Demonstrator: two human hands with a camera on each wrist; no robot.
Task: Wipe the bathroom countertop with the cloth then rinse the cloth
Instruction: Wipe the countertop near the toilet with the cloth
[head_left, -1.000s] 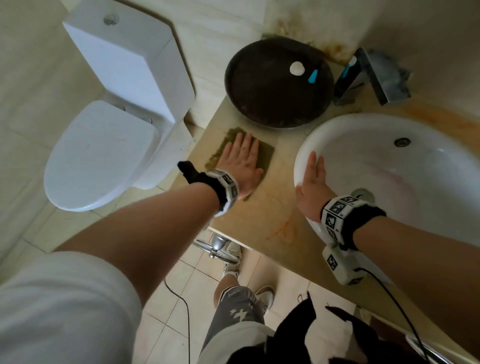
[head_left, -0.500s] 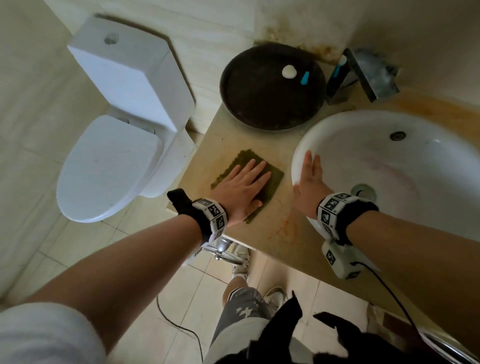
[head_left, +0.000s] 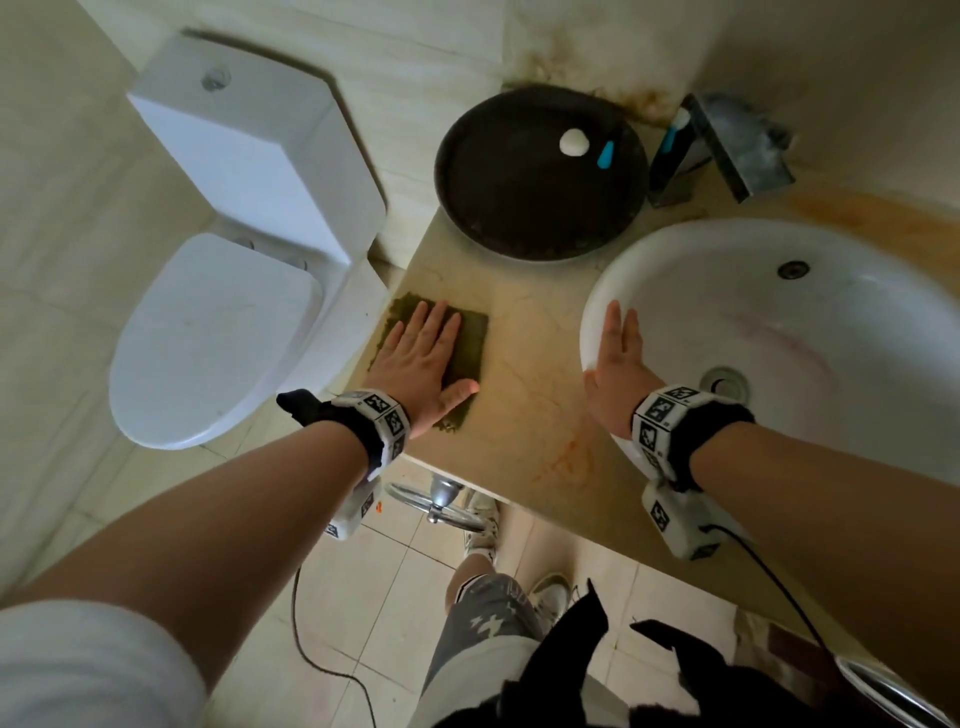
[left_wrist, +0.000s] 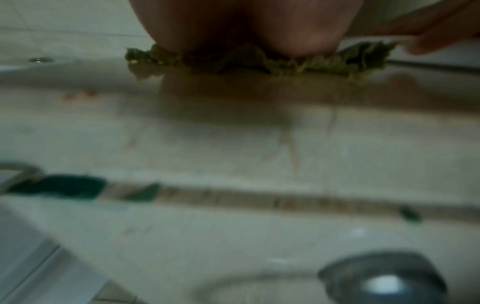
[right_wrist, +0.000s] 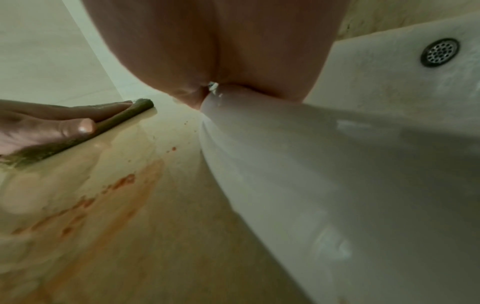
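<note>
A dark green cloth (head_left: 472, 343) lies flat on the beige countertop (head_left: 530, 374) near its left edge. My left hand (head_left: 423, 358) presses on it with straight, spread fingers. In the left wrist view the palm (left_wrist: 246, 26) sits on the cloth's frayed edge (left_wrist: 311, 65). My right hand (head_left: 618, 358) rests flat with straight fingers on the left rim of the white sink basin (head_left: 779, 332). The right wrist view shows my palm (right_wrist: 221, 51) on the basin rim (right_wrist: 285, 144), and the left hand (right_wrist: 52, 123) on the cloth (right_wrist: 124, 115).
A dark round dish (head_left: 540, 176) with a white lump and a blue piece stands at the counter's back. A metal faucet (head_left: 727, 145) sits behind the basin. Orange stains (head_left: 566, 457) mark the counter front. A white toilet (head_left: 223, 291) stands left of the counter.
My left hand has slid the cloth leftward to the counter's left edge, after drawing it toward the front edge. The right hand has stayed on the basin rim.
</note>
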